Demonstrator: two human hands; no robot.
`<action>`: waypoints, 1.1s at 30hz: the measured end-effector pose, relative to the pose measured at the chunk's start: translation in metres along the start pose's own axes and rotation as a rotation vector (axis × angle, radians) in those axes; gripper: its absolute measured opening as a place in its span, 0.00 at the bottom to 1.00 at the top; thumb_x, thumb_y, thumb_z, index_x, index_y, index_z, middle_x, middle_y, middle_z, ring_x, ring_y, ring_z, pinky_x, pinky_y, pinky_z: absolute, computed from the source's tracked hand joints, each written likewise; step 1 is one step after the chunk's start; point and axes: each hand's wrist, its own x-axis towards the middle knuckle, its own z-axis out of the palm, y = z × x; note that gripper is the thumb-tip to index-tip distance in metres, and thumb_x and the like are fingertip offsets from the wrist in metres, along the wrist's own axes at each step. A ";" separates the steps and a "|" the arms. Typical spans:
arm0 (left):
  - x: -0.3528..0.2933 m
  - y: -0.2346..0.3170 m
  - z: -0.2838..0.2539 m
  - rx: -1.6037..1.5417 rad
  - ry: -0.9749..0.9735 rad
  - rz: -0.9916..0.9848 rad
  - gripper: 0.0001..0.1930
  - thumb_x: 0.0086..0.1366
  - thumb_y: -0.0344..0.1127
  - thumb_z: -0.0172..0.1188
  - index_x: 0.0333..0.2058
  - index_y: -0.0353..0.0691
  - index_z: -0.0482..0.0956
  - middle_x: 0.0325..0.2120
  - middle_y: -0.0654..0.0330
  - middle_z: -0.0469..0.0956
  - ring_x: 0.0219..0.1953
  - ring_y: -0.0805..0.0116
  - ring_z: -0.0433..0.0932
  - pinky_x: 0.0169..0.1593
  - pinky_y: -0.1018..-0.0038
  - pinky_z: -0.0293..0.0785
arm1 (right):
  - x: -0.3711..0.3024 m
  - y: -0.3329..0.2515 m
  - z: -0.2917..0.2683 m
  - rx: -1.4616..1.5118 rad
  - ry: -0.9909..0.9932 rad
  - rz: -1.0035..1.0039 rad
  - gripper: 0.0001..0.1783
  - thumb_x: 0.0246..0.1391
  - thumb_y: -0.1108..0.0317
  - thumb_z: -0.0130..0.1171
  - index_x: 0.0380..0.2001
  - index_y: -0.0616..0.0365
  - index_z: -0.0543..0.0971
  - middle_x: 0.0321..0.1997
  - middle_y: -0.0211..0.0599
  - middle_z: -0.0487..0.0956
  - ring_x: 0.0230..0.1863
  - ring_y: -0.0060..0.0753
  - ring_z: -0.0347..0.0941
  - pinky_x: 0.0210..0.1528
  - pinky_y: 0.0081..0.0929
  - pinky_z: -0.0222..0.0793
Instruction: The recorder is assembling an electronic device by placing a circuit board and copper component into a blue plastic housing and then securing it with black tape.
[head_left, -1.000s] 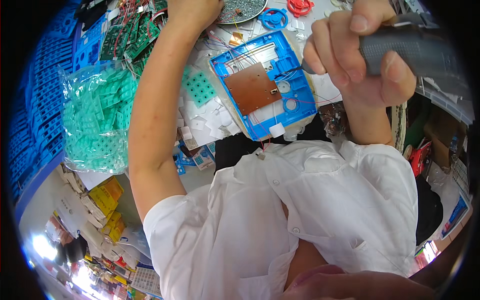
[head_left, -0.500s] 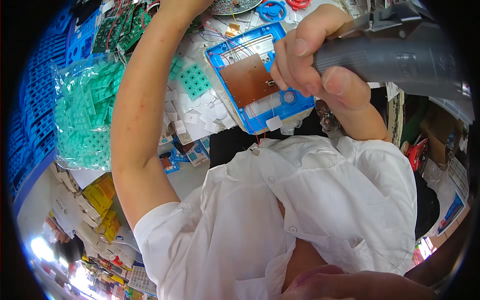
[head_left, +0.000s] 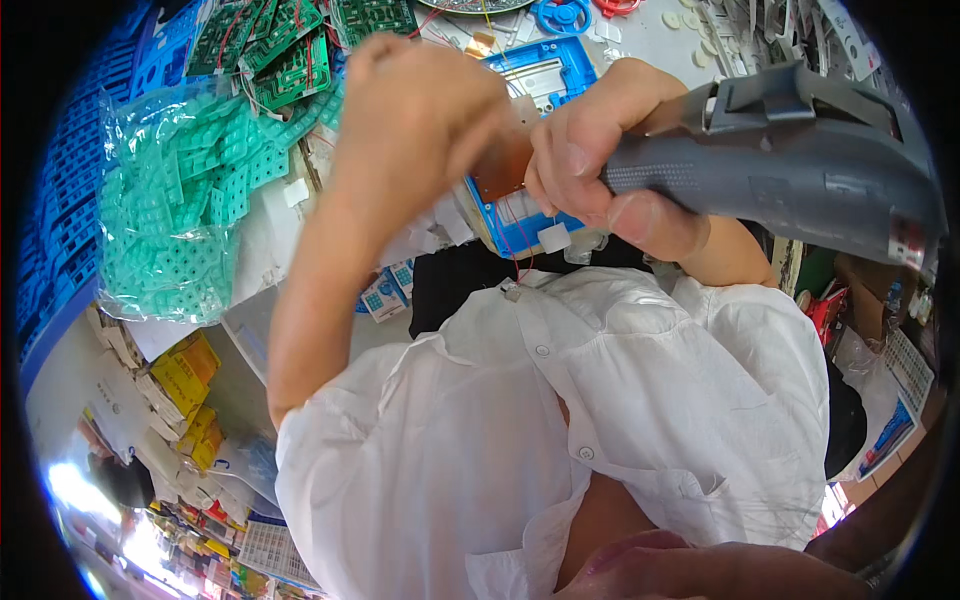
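Note:
My right hand point(head_left: 620, 160) is wrapped around the textured grip of a dark grey power tool point(head_left: 800, 170), whose thick body extends to the right. Its working end is hidden by my fingers. Below lies a blue plastic housing point(head_left: 565, 75) with a copper-brown board point(head_left: 497, 185) and thin red wires in it. My left hand point(head_left: 430, 130), blurred by motion, hovers at the housing's left side with its fingers curled. Whatever it holds, if anything, is hidden, and it covers part of the board. A small white square point(head_left: 553, 237) hangs by wires at the housing's near edge.
On the left, a clear bag bulges with teal rubber keypads point(head_left: 180, 220). Green circuit boards point(head_left: 290, 70) with wires are piled behind it. Stacked blue plastic parts point(head_left: 70, 170) line the far left. A blue ring-shaped part point(head_left: 563, 15) and small white discs point(head_left: 690, 20) lie at the back.
My left hand has come back from the far edge toward the housing, now covering part of the board. The power tool has tilted and shifted slightly down and left with my right hand.

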 end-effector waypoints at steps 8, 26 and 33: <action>-0.057 0.044 0.021 -0.016 0.007 -0.119 0.05 0.58 0.32 0.70 0.33 0.46 0.83 0.43 0.69 0.86 0.52 0.72 0.81 0.64 0.49 0.58 | 0.006 0.002 0.004 -0.091 -0.069 0.031 0.20 0.63 0.55 0.64 0.44 0.54 0.68 0.22 0.26 0.70 0.22 0.21 0.64 0.31 0.28 0.68; -0.058 0.062 0.035 -0.112 0.187 -0.251 0.05 0.58 0.31 0.70 0.33 0.46 0.84 0.39 0.67 0.86 0.51 0.69 0.82 0.66 0.46 0.49 | 0.020 -0.011 -0.018 -0.011 -0.207 -0.027 0.24 0.63 0.49 0.64 0.50 0.55 0.70 0.20 0.22 0.71 0.21 0.21 0.66 0.28 0.25 0.70; -0.050 0.070 0.040 -0.238 0.232 -0.240 0.06 0.57 0.30 0.72 0.33 0.45 0.84 0.36 0.68 0.86 0.46 0.68 0.84 0.67 0.48 0.49 | 0.018 -0.023 -0.023 0.035 -0.272 -0.022 0.25 0.61 0.44 0.65 0.48 0.49 0.71 0.22 0.21 0.75 0.22 0.19 0.69 0.28 0.23 0.72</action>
